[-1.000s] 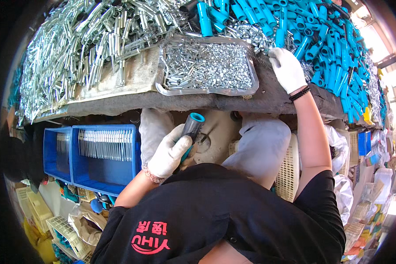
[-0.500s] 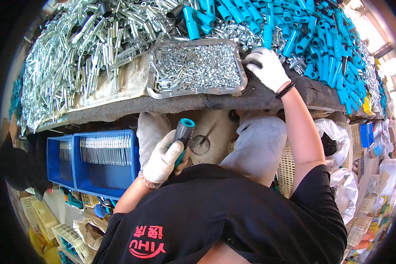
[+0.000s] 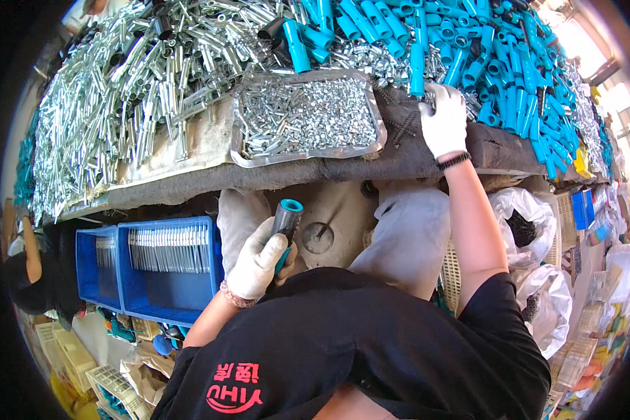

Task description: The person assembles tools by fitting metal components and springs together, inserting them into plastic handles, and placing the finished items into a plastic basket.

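Observation:
My left hand (image 3: 252, 266), in a white glove, is wrapped round a tubular handle (image 3: 286, 218), held tilted up over my lap. The handle is black outside with a teal rim and an open end. Across the bench, my gloved right hand (image 3: 445, 123) is at the edge of a pile of dark coil springs (image 3: 403, 124). Its fingers are curled, and what they hold, if anything, is hidden. Just beyond its fingertips stands a teal tube (image 3: 417, 70). Left of the springs lies a clear tray (image 3: 239, 143) full of small silvery metal pieces.
Silvery metal tubes (image 3: 129, 105) heap over the bench's left side, teal tubes (image 3: 518, 77) over its right. A padded grey edge (image 3: 308, 169) runs along the front. Blue bins (image 3: 168, 304) with thin metal rods stand at left, white sacks (image 3: 549, 315) at right. Another person's arm (image 3: 31, 248) shows far left.
My right hand has moved right and a little nearer, off the springs beside the tray. My left hand keeps the handle, slightly lower. Another person's arm has come into view far left.

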`<action>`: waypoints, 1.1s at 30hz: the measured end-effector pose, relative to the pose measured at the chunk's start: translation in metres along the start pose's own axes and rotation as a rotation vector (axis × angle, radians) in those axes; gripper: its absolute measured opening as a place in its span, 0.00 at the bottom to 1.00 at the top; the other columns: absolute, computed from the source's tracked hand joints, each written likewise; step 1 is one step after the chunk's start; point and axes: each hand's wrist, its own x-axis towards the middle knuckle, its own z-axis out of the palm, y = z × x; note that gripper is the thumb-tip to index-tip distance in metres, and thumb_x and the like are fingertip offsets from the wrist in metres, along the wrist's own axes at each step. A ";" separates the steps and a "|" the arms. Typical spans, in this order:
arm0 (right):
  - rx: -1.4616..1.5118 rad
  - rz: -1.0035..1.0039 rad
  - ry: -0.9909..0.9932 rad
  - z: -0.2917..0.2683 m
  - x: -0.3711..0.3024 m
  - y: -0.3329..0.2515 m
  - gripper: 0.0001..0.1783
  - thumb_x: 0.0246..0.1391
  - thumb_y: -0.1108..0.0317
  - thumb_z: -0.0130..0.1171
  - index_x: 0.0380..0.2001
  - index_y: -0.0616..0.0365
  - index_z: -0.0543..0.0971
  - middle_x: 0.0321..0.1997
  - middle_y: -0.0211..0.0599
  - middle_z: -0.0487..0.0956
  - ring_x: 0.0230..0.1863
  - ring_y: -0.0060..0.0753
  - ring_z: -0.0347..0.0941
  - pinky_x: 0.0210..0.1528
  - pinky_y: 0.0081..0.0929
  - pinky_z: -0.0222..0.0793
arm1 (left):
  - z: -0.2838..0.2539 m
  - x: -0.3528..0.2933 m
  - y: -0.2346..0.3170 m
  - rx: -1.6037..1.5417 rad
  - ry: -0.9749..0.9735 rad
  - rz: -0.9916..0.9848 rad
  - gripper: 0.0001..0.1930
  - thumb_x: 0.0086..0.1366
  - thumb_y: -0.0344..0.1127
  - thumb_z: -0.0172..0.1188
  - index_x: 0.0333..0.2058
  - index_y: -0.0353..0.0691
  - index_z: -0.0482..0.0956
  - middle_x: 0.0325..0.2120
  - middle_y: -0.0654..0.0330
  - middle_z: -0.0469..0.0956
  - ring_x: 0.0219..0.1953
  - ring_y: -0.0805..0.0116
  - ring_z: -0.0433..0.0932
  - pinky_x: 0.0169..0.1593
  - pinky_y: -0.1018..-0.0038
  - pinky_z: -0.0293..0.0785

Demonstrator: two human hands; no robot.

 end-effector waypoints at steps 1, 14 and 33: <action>0.019 -0.069 0.031 -0.009 0.001 -0.006 0.16 0.47 0.73 0.65 0.41 0.50 0.77 0.46 0.41 0.77 0.49 0.48 0.73 0.52 0.45 0.68 | 0.001 0.002 0.001 0.009 -0.012 -0.004 0.36 0.65 0.68 0.55 0.52 0.38 0.67 0.20 0.62 0.68 0.14 0.77 0.64 0.16 0.79 0.60; 0.108 -0.311 -0.340 -0.028 -0.004 -0.023 0.14 0.48 0.76 0.60 0.41 0.56 0.80 0.54 0.46 0.78 0.55 0.54 0.72 0.59 0.46 0.67 | -0.009 -0.006 0.002 0.078 0.080 -0.085 0.25 0.69 0.51 0.58 0.58 0.43 0.71 0.26 0.67 0.73 0.21 0.81 0.68 0.22 0.79 0.65; 0.920 -0.422 -0.652 -0.121 -0.032 -0.171 0.12 0.44 0.79 0.64 0.34 0.57 0.79 0.33 0.42 0.79 0.36 0.49 0.76 0.38 0.39 0.72 | -0.029 -0.010 -0.012 0.671 -0.139 0.393 0.33 0.65 0.56 0.61 0.57 0.35 0.70 0.39 0.43 0.80 0.42 0.44 0.80 0.46 0.59 0.75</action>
